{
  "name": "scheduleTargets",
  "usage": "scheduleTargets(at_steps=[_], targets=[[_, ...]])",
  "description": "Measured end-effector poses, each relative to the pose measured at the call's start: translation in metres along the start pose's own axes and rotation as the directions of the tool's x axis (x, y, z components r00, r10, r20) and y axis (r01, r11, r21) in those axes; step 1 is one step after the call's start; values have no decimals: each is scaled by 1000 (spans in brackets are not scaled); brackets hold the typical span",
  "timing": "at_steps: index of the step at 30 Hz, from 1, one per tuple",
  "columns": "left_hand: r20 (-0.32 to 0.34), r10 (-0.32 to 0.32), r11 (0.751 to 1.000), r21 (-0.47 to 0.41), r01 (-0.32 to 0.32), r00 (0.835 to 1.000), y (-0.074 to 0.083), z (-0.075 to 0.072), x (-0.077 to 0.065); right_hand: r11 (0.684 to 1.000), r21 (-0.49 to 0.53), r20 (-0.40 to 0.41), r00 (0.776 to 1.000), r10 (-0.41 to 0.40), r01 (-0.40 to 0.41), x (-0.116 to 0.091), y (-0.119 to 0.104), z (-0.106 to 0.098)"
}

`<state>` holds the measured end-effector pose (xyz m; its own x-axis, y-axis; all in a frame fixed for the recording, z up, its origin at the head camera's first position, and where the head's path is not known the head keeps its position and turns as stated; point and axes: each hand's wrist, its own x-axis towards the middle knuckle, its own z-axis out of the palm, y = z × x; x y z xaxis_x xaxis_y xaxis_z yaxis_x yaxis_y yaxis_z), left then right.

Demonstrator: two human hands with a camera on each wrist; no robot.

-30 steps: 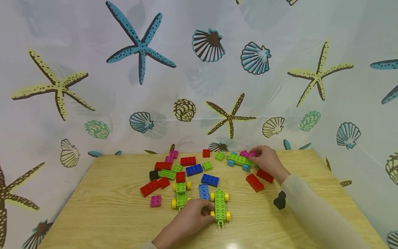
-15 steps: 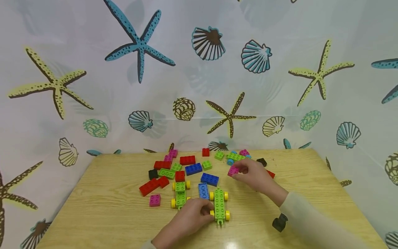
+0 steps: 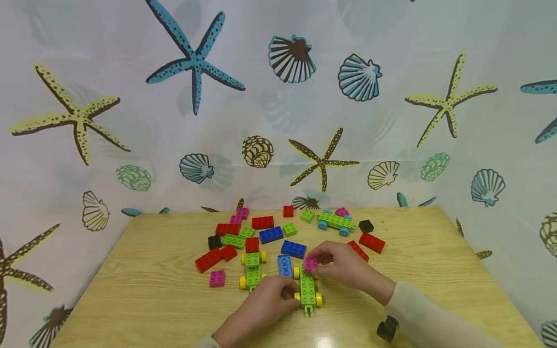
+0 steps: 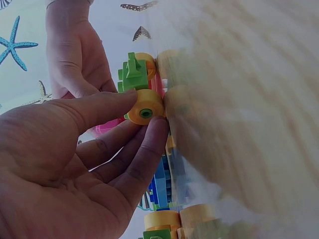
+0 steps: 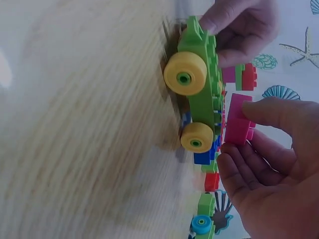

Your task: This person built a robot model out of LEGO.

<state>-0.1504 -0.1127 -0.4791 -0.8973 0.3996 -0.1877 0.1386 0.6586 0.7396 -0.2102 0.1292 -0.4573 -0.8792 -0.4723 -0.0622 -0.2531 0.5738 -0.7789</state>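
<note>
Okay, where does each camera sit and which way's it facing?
Head: worn on the head, facing forward and down at the table; left hand, right hand and sleeves show.
Left wrist: worn there, facing the left hand pinching a yellow wheel; right hand behind.
Right wrist: worn there, facing the right hand holding a pink brick; left hand beyond.
Shared: both wrist views show the green car.

Softly lit in the head view, with white glare at the near end of the tan wood-grain tabletop (image 3: 152,299) and faint grey shading across the white shell-and-starfish-printed cloth (image 3: 261,24). Dimmer and hazier in both wrist views, blurred along the tabletop; glaring white at the right wrist's left edge.
</note>
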Motion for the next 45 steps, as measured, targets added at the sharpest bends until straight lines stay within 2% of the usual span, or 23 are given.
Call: scheduleTargets(at_steps=[6,20,34,45], targets=[[-3,9,1000,-5,-9,1000,-2,1,0,999,-11,26,999,-39,39,-2,-2,8],[-4,36,999,4,-36,999,-4,0,-1,998,-51,34,999,-23,24,-3,-5,13],[4,33,999,-9,-33,999,-2,-1,-2,990,-126,56,997,-56,63,-1,-7,12],[8,0,1000,-8,0,1000,-1,-1,0,973,-197,70,991,-112,123,2,-8,11]])
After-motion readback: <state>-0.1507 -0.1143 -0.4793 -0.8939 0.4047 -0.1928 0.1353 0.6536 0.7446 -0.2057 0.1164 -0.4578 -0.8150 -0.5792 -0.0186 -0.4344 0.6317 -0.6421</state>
